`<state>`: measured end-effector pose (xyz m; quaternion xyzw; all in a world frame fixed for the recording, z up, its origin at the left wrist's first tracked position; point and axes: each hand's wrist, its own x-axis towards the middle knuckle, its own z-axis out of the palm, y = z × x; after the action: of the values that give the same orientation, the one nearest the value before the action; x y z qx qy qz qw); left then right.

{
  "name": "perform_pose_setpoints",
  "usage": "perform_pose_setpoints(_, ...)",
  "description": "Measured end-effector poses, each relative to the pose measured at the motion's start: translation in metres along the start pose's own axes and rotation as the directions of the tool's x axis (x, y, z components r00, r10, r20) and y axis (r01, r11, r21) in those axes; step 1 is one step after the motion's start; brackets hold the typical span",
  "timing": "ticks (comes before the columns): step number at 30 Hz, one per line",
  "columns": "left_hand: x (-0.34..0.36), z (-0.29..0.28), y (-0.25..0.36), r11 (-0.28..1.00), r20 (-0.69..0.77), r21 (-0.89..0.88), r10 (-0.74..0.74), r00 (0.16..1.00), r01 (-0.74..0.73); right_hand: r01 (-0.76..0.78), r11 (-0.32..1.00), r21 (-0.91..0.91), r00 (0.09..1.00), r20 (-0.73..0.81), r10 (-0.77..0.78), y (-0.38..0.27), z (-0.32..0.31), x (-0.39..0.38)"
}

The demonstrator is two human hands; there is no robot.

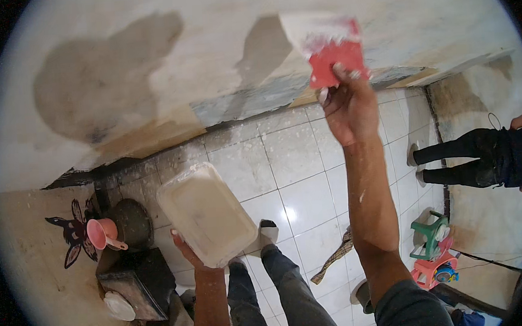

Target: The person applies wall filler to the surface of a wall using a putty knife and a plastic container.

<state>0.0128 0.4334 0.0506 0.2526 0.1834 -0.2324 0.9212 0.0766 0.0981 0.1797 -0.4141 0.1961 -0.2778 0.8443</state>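
My right hand is raised in front of the wall and grips a red putty spreader by its lower edge, thumb on the face. White paste smears the spreader's upper part, and specks of white are on my fingers. Lower down, my left hand supports a pale rectangular plastic tub from its near left side. Cream-coloured material shows inside the tub; how deep it is I cannot tell. The wall facing me is off-white with grey and tan patches along its base, and shadows fall across it.
White floor tiles carry pale spatters. At left are a pink dipper, a dark round basin and a black box. A striped cloth lies on the floor. Another person stands at right, near green and pink stools.
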Motion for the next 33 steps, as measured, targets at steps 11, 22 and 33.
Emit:
perform_pose_setpoints(11, -0.01, -0.008, -0.003, 0.994, -0.131, 0.107, 0.05, 0.99, -0.036, 0.121, 0.674, -0.729, 0.884, -0.229, -0.407, 0.103, -0.098, 0.066)
perform_pose_setpoints(22, -0.002, -0.005, -0.016, 0.996, -0.078, 0.064, 0.063, 0.995, -0.058, 0.305, 0.761, -0.573, 0.952, 0.193, -0.237, 0.16, -0.047, 0.016)
perform_pose_setpoints(33, 0.029, 0.018, -0.059, 0.998, 0.006, -0.064, -0.005, 1.0, 0.005, 0.379, 0.37, -0.848, 0.79, 0.088, -0.607, 0.123, -0.044, 0.088)
